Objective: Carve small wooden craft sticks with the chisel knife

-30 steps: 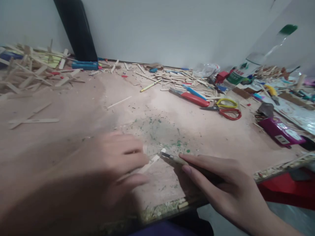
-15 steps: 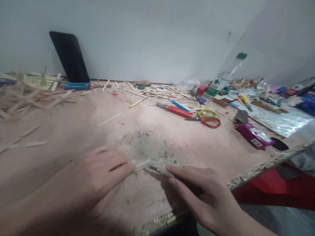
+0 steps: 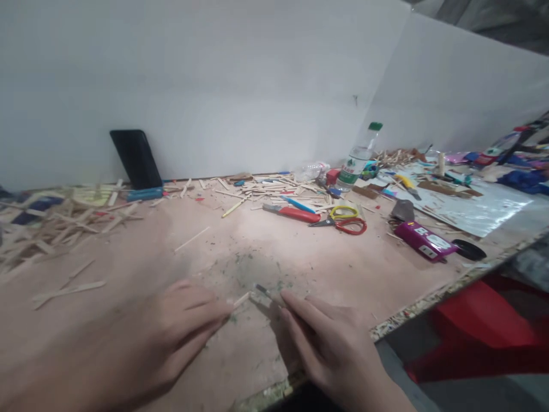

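My left hand (image 3: 189, 320) is closed on a thin wooden stick (image 3: 242, 299), whose pale end sticks out past the fingertips just above the table. In my right hand (image 3: 330, 337) is a slim tool that looks like a craft knife (image 3: 266, 290), pinched between thumb and fingers. Its narrow grey tip points up and left, close beside the end of the stick; whether they touch I cannot tell. Most of the knife's handle is hidden in the hand. Small green crumbs lie on the table (image 3: 309, 274) around both tips.
Loose wooden sticks (image 3: 55, 223) are heaped at left, more along the wall. A black phone (image 3: 136, 160) leans there. Behind my hands lie a red-handled knife (image 3: 295, 213) and scissors (image 3: 343, 219). A bottle (image 3: 354, 166) and a purple packet (image 3: 424, 240) are at right, near the table edge (image 3: 429, 297).
The view has tilted up and shifted, so the table items appear lower. Both hands keep their holds; the knife tip now points more steeply upward near the stick's end.
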`<state>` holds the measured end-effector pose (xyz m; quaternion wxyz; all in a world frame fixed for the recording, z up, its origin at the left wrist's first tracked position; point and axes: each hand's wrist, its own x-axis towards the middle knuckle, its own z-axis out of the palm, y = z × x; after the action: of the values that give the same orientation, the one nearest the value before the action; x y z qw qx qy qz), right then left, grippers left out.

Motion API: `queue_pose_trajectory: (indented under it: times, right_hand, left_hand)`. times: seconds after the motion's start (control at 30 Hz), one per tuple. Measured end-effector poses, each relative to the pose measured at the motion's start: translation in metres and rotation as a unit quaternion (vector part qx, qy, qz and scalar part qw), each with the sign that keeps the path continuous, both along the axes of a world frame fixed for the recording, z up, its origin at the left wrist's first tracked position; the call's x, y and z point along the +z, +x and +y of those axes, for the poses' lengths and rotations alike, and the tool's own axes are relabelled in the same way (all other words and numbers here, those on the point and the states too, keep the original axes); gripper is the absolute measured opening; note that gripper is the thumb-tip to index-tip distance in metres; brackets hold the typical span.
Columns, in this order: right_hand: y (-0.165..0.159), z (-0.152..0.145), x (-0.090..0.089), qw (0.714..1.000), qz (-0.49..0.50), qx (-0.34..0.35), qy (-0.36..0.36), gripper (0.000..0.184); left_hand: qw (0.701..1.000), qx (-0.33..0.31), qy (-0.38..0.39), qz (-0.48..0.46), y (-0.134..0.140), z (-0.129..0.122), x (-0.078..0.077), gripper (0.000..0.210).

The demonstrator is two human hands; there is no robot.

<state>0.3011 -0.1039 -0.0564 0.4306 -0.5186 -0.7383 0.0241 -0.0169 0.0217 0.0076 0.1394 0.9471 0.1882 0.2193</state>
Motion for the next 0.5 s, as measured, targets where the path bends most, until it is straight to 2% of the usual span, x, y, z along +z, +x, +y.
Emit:
queue_pose_trajectory:
  times: [0.13, 0.2, 0.27, 0.4, 0.5]
  right_hand:
    - [0.004, 0.007, -0.015, 0.997, 0.017, 0.021, -0.075, 0.023]
    - [0.005, 0.014, -0.025, 0.992, 0.034, 0.020, -0.117, 0.026]
    - [0.006, 0.023, -0.037, 0.989, 0.058, -0.001, -0.138, 0.025]
    - [0.008, 0.039, -0.065, 0.984, 0.085, -0.014, -0.155, 0.028]
    - [0.010, 0.048, -0.080, 0.984, 0.091, -0.021, -0.154, 0.029]
  left_hand:
    - [0.995, 0.043, -0.075, 0.059, 0.000, 0.007, 0.005, 0.043]
    - [0.983, 0.095, -0.129, 0.091, 0.004, 0.011, 0.009, 0.034]
    - [0.966, 0.149, -0.178, 0.115, 0.009, 0.011, 0.014, 0.036]
    - [0.935, 0.228, -0.245, 0.115, 0.017, -0.014, 0.014, 0.038]
    - [0.918, 0.293, -0.257, 0.076, 0.027, -0.043, -0.001, 0.040]
